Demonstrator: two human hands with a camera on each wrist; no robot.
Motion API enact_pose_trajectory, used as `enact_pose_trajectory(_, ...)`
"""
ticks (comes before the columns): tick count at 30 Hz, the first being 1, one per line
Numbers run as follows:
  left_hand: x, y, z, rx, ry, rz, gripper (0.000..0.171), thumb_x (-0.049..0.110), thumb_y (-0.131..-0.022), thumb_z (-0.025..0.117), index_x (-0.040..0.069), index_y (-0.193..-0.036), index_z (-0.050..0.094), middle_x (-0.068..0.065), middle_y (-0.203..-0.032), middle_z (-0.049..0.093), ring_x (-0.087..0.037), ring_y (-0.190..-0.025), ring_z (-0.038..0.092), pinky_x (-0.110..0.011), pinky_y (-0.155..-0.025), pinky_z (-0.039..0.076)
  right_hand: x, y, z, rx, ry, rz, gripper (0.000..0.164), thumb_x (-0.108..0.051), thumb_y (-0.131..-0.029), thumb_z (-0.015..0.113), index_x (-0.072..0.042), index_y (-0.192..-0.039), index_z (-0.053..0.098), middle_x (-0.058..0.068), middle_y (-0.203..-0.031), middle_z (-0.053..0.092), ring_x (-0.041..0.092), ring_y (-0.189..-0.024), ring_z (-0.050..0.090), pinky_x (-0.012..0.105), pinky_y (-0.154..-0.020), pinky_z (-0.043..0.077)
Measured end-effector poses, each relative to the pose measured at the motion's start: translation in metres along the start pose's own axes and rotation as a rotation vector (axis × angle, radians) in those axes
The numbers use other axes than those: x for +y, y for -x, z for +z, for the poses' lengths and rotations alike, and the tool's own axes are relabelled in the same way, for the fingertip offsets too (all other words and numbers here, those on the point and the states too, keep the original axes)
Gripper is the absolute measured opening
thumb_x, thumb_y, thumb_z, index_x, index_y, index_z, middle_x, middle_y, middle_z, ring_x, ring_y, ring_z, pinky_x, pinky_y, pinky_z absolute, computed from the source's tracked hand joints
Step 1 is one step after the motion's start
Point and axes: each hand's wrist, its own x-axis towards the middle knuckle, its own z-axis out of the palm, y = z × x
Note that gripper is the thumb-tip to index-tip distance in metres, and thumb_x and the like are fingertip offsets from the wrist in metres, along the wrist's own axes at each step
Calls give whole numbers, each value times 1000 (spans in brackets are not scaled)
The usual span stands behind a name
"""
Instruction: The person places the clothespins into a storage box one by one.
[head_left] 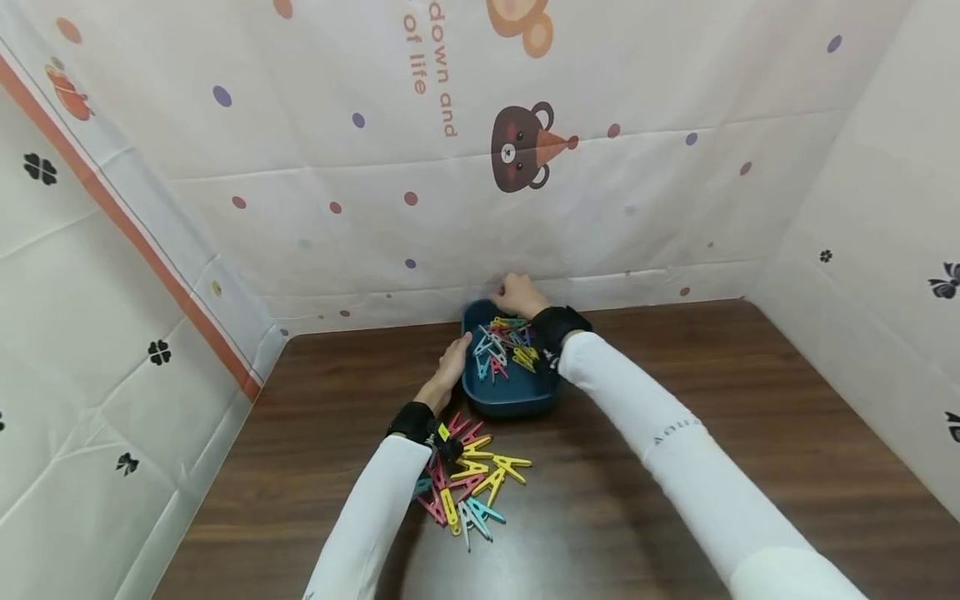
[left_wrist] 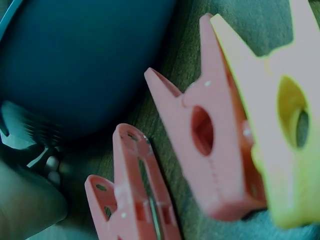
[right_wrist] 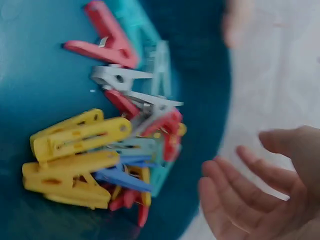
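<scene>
A dark blue plastic basin (head_left: pixel 517 408) stands against the back wall, with several clothespins (right_wrist: pixel 82 139) heaped inside in yellow, red, blue and grey. My left hand (head_left: pixel 448 368) holds the basin's left side, thumb at the rim; in the left wrist view its fingers (left_wrist: pixel 52 165) are by a ridged grip on the outer wall. At the far rim is my right hand (head_left: pixel 521 296). The right wrist view shows that hand (right_wrist: pixel 265 185) with loosely bent fingers and nothing between them.
Nearer me, a loose pile of clothespins lies on the brown wooden table (head_left: pixel 637 500), among them a yellow clothespin (head_left: pixel 449 510) and a pink clothespin (left_wrist: pixel 200 130). Printed white sheeting (head_left: pixel 300 133) encloses the table at the back and both sides.
</scene>
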Motion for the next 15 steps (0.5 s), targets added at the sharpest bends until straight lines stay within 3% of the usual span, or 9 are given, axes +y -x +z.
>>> enact_pose_trajectory(3, 0, 2, -1, -2, -1, -9, 79, 66, -104, 30, 15, -164, 22, -12, -172, 13, -34, -160, -8, -60, -127, -3, 15, 14, -13, 85, -229, -51, 35, -16, -105, 55, 6, -82, 70, 13, -70, 63, 22, -63, 56, 27, -65, 41)
enact_pose_trajectory(6, -2, 2, -2, 3, -4, -18, 79, 66, -104, 31, 15, -164, 21, -12, -172, 12, -34, -160, -7, -60, -127, -1, 41, 27, -14, 94, -517, 61, 37, -21, -108, 50, 10, -119, 68, 26, -112, 69, 35, -99, 64, 31, -83, 47)
enact_pose_trajectory(8, -2, 1, -3, 8, -9, -22, 79, 66, -104, 30, 16, -164, 20, -11, -173, 11, -34, -160, -7, -60, -127, -1, 61, 33, -7, 68, -775, 201, 44, -26, -110, 46, 4, -139, 58, 26, -138, 59, 37, -126, 57, 33, -100, 48)
enact_pose_trajectory(10, -1, 0, -3, 13, -12, -17, 80, 67, -104, 30, 16, -164, 20, -11, -173, 11, -34, -160, -7, -60, -127, -1, 80, 40, 0, 22, -1067, 325, 50, -29, -111, 41, -3, -154, 43, 21, -158, 43, 32, -146, 42, 35, -117, 39)
enact_pose_trajectory(13, 0, 1, -1, 10, -19, -12, 81, 68, -103, 30, 16, -165, 20, -11, -173, 9, -34, -160, -9, -61, -127, -3, 103, 51, 13, -36, -1489, 470, 57, -31, -113, 35, -11, -164, 21, 9, -172, 20, 21, -158, 22, 33, -128, 22)
enact_pose_trajectory(15, -1, 3, 1, 8, -21, -20, 81, 68, -103, 30, 16, -165, 19, -11, -173, 9, -34, -160, -10, -61, -126, -4, 113, 59, 23, -62, -1651, 505, 59, -32, -113, 32, -14, -165, 13, 4, -174, 11, 17, -160, 14, 30, -129, 17)
